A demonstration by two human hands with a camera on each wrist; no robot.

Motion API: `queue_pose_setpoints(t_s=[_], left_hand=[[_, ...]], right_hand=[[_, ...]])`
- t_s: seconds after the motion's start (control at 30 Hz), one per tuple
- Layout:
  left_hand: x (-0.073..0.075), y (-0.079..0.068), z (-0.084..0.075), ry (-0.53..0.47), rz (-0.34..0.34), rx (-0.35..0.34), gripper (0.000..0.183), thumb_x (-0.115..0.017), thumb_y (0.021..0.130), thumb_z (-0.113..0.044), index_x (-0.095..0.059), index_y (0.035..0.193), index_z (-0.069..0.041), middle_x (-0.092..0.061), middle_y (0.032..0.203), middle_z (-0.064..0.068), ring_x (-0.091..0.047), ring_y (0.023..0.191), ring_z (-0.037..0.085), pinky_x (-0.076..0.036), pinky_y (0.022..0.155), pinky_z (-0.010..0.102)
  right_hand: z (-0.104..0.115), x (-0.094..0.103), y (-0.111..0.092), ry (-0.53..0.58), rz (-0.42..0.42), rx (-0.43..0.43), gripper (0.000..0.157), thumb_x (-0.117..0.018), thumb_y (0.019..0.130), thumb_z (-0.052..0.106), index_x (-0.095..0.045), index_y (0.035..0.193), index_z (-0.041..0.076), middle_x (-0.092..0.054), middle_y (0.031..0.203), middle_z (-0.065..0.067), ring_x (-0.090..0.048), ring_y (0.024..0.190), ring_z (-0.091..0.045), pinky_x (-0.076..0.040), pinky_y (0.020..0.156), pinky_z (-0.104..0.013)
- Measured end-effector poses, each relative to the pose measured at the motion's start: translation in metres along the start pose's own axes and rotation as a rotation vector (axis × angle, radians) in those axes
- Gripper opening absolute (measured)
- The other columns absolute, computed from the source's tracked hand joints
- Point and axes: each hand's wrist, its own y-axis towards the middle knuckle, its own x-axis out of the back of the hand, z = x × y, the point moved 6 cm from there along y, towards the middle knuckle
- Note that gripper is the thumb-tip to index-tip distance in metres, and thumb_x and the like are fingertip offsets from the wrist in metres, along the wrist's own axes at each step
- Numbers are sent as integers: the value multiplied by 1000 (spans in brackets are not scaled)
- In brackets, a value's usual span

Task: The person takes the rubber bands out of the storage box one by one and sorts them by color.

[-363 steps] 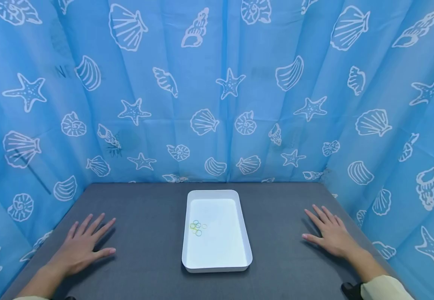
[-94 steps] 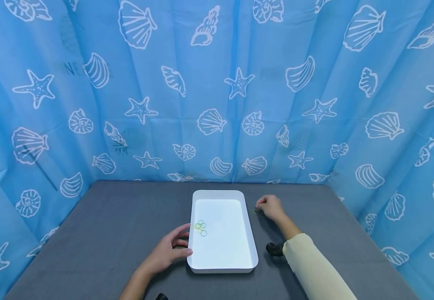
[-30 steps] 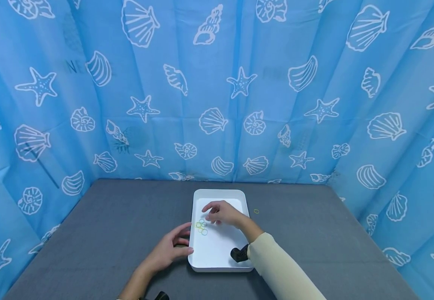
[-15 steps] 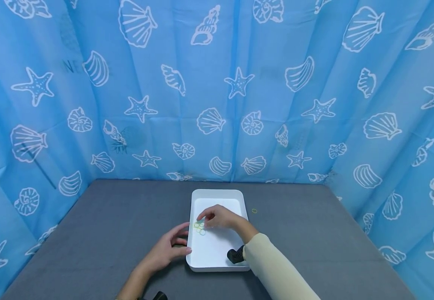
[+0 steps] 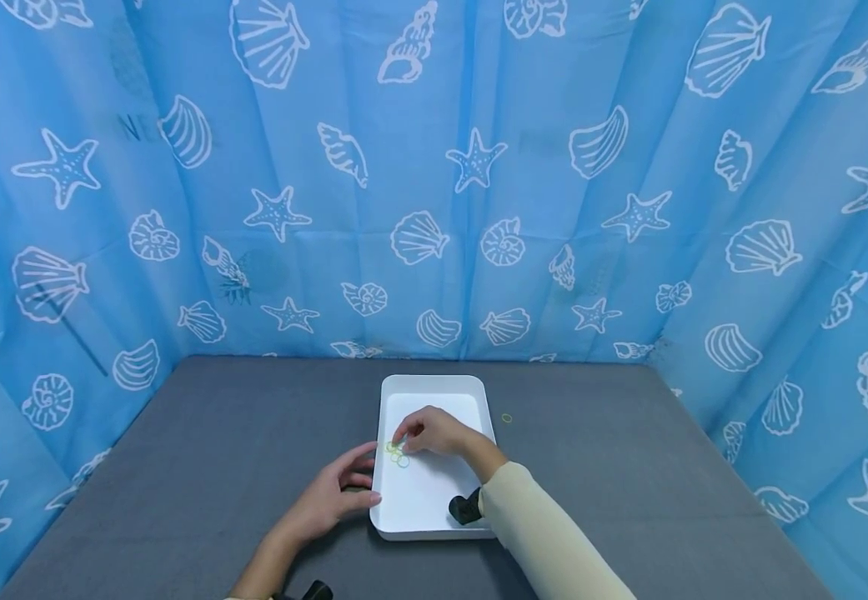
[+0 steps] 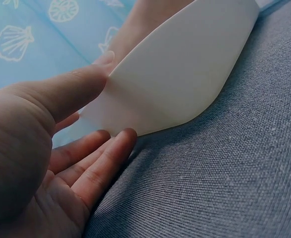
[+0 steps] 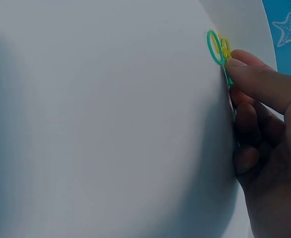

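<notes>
Small thin rings (image 5: pixel 393 455), loose pile inside the white tray (image 5: pixel 426 504), by its left wall toward the middle of the length. Colours: yellow, yellow-green, green to bluish-green; plain narrow bands, roughly round, overlapping, exact count unclear. Right wrist view shows them closer: green ring (image 7: pixel 208 45) looks like a long oval from this angle, bright and smooth, with yellow ring (image 7: pixel 227 45) right beside it and more yellow partly hidden behind. Lone yellow-green ring (image 5: pixel 506 418) lies flat on the table (image 5: pixel 276 417), off the tray's right wall, near its far half, slightly oval. Right hand (image 5: pixel 435 431) reaches in over the right side of the tray; thumb and index fingers pinched together on a green band at the pile, mostly covered by the thumb, other fingers curled beneath. Left hand (image 5: pixel 332 496) at the tray's left wall, fingers relaxed and spaced apart, thumb tip at the rim, fingertips touching low on the outer side. Tray is rectangular, rounded corners, raised walls, short side toward the person. Table top dark grey, woven-looking. Cream sleeve (image 5: pixel 549 537) on the right arm, black device (image 5: pixel 466 507) at that wrist. Behind: blue curtain (image 5: pixel 403 192), white shell and starfish prints.
</notes>
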Motion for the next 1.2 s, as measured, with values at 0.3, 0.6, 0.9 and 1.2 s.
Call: queue_pose_setpoints(t_s=[0.3, 0.6, 0.9, 1.2], left_hand=[[0, -1, -2, 3, -6, -9, 75, -74, 87, -19, -35, 149, -4, -51, 135, 21, -58, 107, 28, -49, 81, 36], [0, -1, -1, 16, -9, 5, 75, -75, 87, -22, -36, 149, -7, -51, 135, 19, -58, 106, 26, -49, 81, 35], [0, 0, 0, 16, -11, 4, 75, -75, 87, -22, -36, 149, -7, -51, 135, 19, -58, 106, 27, -49, 81, 36], [1, 0, 2, 44, -12, 7, 75, -75, 87, -24, -37, 149, -9, -52, 135, 18, -58, 106, 26, -50, 82, 36]], right_hand=[[-2, 0, 1, 3, -25, -37, 8, -72, 88, 9, -75, 85, 16, -65, 79, 6, -55, 78, -14, -42, 78, -33], [-2, 1, 0, 6, -33, -44, 7, -74, 87, 12, -75, 82, 16, -66, 76, 6, -55, 74, -12, -43, 74, -29], [-5, 4, -2, 10, -66, -94, 7, -73, 88, 18, -74, 81, 16, -66, 76, 5, -55, 72, -13, -43, 69, -29], [-7, 18, -5, 35, -121, -112, 8, -71, 90, 18, -73, 83, 14, -65, 77, 3, -55, 71, -15, -44, 65, -29]])
